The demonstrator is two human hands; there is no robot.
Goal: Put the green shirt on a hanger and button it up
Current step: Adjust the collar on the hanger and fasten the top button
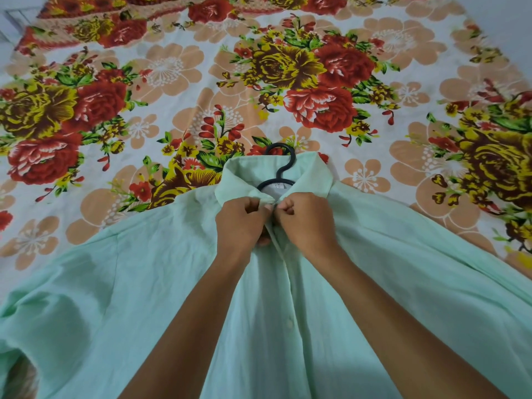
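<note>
The pale green shirt [121,283] lies spread front-up on the bed, its collar pointing away from me. A black hanger [283,165] sits inside it, with the hook poking out past the collar. My left hand [240,223] pinches the left edge of the front placket just below the collar. My right hand [306,223] pinches the right edge, and the two hands meet at the top button. Lower down the placket a white button [288,322] shows. The top button itself is hidden under my fingers.
A bedsheet [201,82] printed with red, yellow and peach flowers covers the whole bed. The shirt's sleeves spread out to the left and right near the frame's lower edges. Pale floor shows at the far top corners.
</note>
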